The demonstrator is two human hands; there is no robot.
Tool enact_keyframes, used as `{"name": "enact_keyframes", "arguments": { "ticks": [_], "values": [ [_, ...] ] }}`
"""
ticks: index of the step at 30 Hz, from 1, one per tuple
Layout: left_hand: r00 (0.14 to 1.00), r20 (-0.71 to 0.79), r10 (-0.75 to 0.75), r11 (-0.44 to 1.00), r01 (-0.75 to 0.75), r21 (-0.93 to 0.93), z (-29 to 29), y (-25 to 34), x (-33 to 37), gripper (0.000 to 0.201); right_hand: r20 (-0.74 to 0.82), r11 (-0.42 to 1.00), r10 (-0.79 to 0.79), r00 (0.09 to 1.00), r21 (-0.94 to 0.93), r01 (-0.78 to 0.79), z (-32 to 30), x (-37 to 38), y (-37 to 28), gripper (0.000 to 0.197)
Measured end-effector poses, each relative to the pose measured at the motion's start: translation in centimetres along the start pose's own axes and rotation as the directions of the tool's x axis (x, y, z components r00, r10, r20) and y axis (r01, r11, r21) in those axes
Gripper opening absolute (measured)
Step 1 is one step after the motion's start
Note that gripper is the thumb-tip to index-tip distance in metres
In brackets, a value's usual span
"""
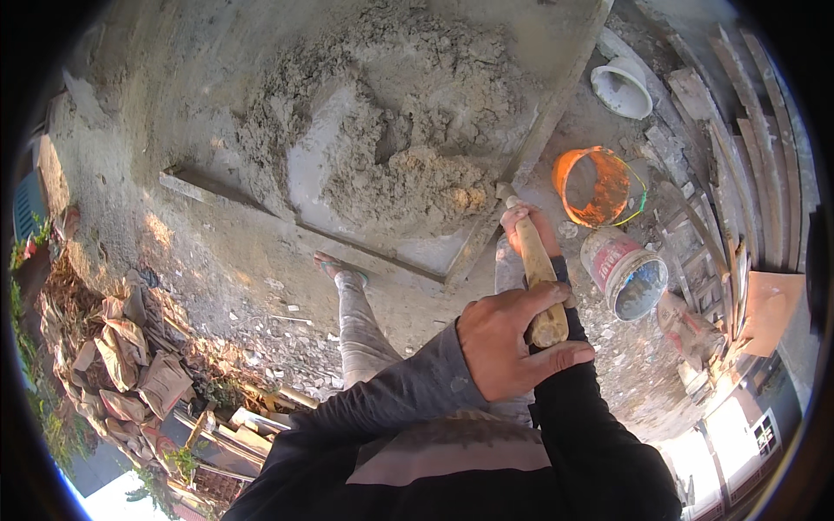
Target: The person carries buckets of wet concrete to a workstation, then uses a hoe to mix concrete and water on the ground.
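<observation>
A long wooden tool handle (537, 260) slopes from in front of my body up toward the mortar. My right hand (524, 224) is wrapped round it farther from me, at the end of a black sleeve. My left hand (504, 334) reaches across at the near, thick end, its thumb and a finger on either side of the wood. Just beyond the handle's far end lies a heap of wet grey mortar (391, 130), with a hollow in its middle and pale water beside it. I cannot make out the tool's head.
Wooden boards (373, 252) frame the mortar's near side, close to my foot (334, 267). On the right stand an orange bucket (569, 187), a white bucket (621, 91) and a tipped paint pail (612, 260). Long planks (773, 165) lie farther right; torn paper sacks (130, 356) pile up at left.
</observation>
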State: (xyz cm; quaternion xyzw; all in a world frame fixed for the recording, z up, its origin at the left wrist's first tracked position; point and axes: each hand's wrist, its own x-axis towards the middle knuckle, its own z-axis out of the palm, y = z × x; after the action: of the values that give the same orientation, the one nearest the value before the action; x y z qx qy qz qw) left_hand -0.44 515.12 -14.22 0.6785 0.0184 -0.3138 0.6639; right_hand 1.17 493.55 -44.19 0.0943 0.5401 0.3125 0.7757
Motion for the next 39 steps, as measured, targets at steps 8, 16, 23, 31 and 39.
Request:
{"name": "enact_keyframes", "arguments": {
  "ticks": [8, 16, 23, 31, 39],
  "values": [
    [0.960, 0.101, 0.260, 0.964, -0.264, 0.027, 9.2, 6.9, 2.5, 0.063, 0.237, 0.979, -0.029, 0.971, 0.204, -0.020, 2.9, -12.3, -5.3, 0.009],
    [0.981, 0.019, 0.194, 0.975, -0.191, -0.111, 10.0, -0.4, -0.7, 0.054, 0.098, 0.691, -0.664, 0.741, -0.300, 0.658, 1.8, -19.5, -10.5, 0.010],
    [0.947, 0.007, -0.322, 0.729, 0.243, 0.640, 8.5, -28.9, -1.4, 0.058, -0.201, 0.456, -0.881, 0.429, -0.602, 0.655, -7.5, -6.2, -11.7, 0.010],
    [0.900, 0.100, -0.425, 0.818, 0.334, 0.469, 10.2, -34.7, 0.8, 0.050, 0.057, 0.133, -0.962, 0.269, -0.758, 0.639, -1.2, -5.1, -2.9, 0.016],
    [0.828, -0.153, -0.539, 0.796, 0.561, 0.227, -2.2, -33.5, -5.0, 0.054, -0.019, 0.339, -0.801, 0.598, -0.837, 0.429, 0.2, 13.9, 4.8, 0.013]
  ]
}}
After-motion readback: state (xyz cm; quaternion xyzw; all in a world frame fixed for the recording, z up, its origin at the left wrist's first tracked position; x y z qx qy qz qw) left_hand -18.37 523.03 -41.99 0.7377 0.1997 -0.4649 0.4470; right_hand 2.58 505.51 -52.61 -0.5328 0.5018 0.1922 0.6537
